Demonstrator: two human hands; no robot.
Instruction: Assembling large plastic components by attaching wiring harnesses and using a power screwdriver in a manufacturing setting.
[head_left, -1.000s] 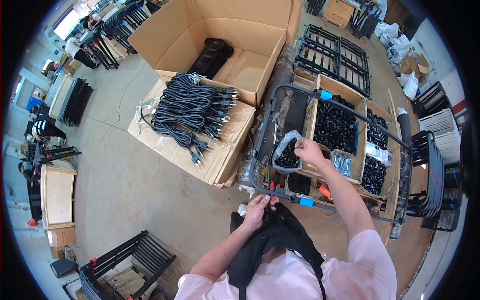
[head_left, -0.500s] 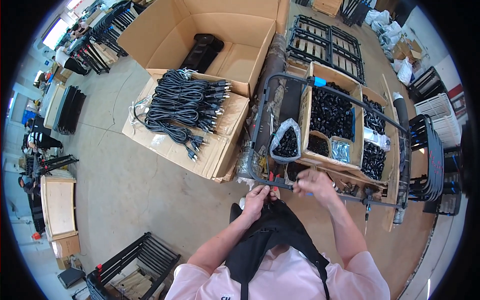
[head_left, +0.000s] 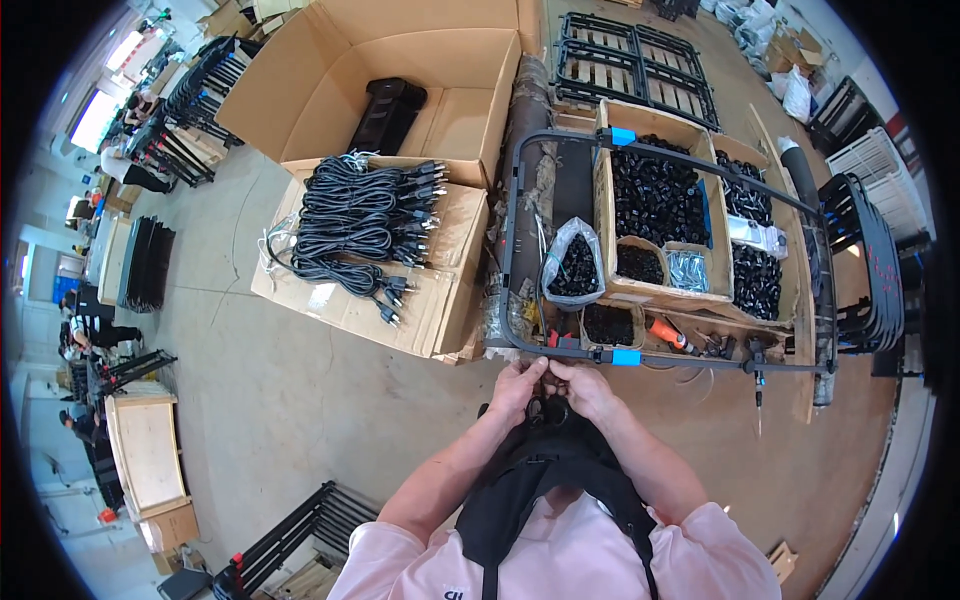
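Note:
My left hand (head_left: 515, 391) and my right hand (head_left: 584, 390) meet in front of my body, with thumbs and fingers pinched close together. Whatever is between the fingertips is too small and covered to name. Just beyond them runs the near rail of a black rectangular metal frame (head_left: 572, 353); whether the fingertips touch it I cannot tell. Blue wraps sit on its near and far rails. The frame lies over a wooden tray (head_left: 640, 294) of small black plastic parts (head_left: 655, 195). A black apron (head_left: 545, 475) hangs below my hands.
Left of the frame, bundled black power cables (head_left: 360, 225) lie on a carton (head_left: 440, 310), before a large open box (head_left: 450, 60). A clear bag (head_left: 572, 265) of black parts, a small box (head_left: 612, 325) and an orange-handled tool (head_left: 670, 335) stand nearby. More frames (head_left: 860, 265) stack at right.
My right hand has come left from beside the frame's near rail to meet my left hand. The blue wrap and orange-handled tool it covered now show. The whole view has shifted slightly.

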